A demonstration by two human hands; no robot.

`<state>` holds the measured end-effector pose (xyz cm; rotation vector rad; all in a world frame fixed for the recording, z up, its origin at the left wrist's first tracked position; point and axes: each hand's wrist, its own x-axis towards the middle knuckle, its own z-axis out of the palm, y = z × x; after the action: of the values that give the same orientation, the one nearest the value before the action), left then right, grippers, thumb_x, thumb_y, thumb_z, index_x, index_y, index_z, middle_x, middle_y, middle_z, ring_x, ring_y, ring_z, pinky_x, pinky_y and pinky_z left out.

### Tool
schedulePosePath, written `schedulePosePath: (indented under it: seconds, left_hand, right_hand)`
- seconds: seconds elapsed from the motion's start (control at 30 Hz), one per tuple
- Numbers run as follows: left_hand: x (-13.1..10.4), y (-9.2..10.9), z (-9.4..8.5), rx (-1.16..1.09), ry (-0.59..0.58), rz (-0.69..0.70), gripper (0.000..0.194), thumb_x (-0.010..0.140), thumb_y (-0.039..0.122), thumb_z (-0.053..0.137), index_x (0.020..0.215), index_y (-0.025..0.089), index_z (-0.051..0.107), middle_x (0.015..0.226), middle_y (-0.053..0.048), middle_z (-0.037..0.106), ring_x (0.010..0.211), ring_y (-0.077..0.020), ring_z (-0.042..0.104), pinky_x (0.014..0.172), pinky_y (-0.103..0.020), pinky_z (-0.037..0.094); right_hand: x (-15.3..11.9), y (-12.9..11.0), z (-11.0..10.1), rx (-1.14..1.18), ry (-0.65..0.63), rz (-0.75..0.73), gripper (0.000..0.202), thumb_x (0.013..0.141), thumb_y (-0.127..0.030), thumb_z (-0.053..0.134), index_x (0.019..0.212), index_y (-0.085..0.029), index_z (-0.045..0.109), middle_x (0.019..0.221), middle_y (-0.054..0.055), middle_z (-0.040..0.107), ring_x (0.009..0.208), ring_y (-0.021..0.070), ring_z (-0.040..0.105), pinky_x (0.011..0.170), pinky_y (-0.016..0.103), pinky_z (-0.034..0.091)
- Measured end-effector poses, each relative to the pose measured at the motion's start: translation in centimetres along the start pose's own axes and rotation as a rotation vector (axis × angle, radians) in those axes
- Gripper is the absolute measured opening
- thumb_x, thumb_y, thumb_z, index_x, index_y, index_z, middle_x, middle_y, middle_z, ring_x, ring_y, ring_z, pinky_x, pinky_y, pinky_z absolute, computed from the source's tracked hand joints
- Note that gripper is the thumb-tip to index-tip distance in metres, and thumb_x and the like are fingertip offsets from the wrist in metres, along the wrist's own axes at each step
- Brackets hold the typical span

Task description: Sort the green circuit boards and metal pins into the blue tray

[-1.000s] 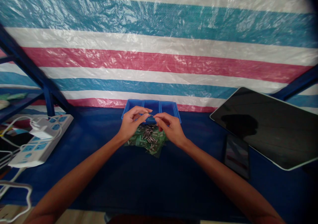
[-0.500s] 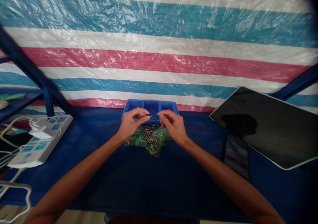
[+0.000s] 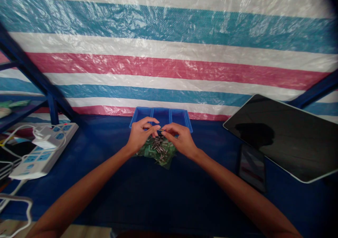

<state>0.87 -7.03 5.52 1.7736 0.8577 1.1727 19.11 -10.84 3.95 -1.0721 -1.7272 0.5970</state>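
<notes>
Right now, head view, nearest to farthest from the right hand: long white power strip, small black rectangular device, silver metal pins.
1. Silver metal pins: left of the right hand
2. Small black rectangular device: right side
3. Long white power strip: far left

Slender piece (image 3: pixel 161 130): thin, straight-looking, showing a yellowish tint; only a short length is showing. It is lying nearly level, spanning the narrow gap between the fingertips of the left hand (image 3: pixel 139 136) and the right hand (image 3: pixel 182 138), and the right thumb and forefinger are pinching its end. Finer detail is too small to read.

Loose metal pins (image 3: pixel 159 147): silvery and dark, short, rod-like; they are lying in a jumbled heap, pointing various ways, just below the hands.

Green plastic bag (image 3: pixel 166 163): translucent, crumpled; it is spreading beneath the pins and resting on the blue tabletop (image 3: pixel 158 195).
</notes>
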Motion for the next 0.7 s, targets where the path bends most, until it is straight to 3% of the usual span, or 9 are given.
schedulePosePath:
  seconds: [0.27,0.43,0.7]
  left_hand:
    - [-0.1,0.3,0.1,0.025,0.037,0.054,0.023,0.079,0.037,0.068,0.084,0.015,0.065,0.055,0.001,0.064,0.046,-0.0091,0.058,0.051,-0.021,0.049]
    - [-0.2,-0.2,0.3,0.040,0.026,0.058,0.022,0.080,0.036,0.067,0.087,0.016,0.065,0.056,0.002,0.065,0.048,-0.0097,0.059,0.053,-0.021,0.050]
    - [-2.6,-3.5,0.2,0.334,0.038,0.147,0.018,0.083,0.036,0.063,0.089,0.020,0.071,0.087,-0.004,0.074,0.079,-0.0174,0.069,0.079,-0.029,0.055]
  right_hand:
    - [-0.1,-0.5,-0.3,-0.006,-0.023,-0.028,0.020,0.084,-0.037,0.060,0.096,-0.021,0.065,0.074,0.000,0.063,0.063,0.0122,0.058,0.060,0.024,0.048]
    - [-0.1,-0.2,0.0,-0.034,0.018,-0.042,0.019,0.087,-0.038,0.056,0.087,-0.021,0.065,0.076,0.002,0.065,0.063,0.0124,0.058,0.060,0.025,0.047]
    - [-2.1,2.5,1.8,-0.150,0.078,-0.003,0.020,0.091,-0.033,0.049,0.087,-0.021,0.063,0.082,0.002,0.066,0.070,0.0148,0.060,0.068,0.027,0.047]
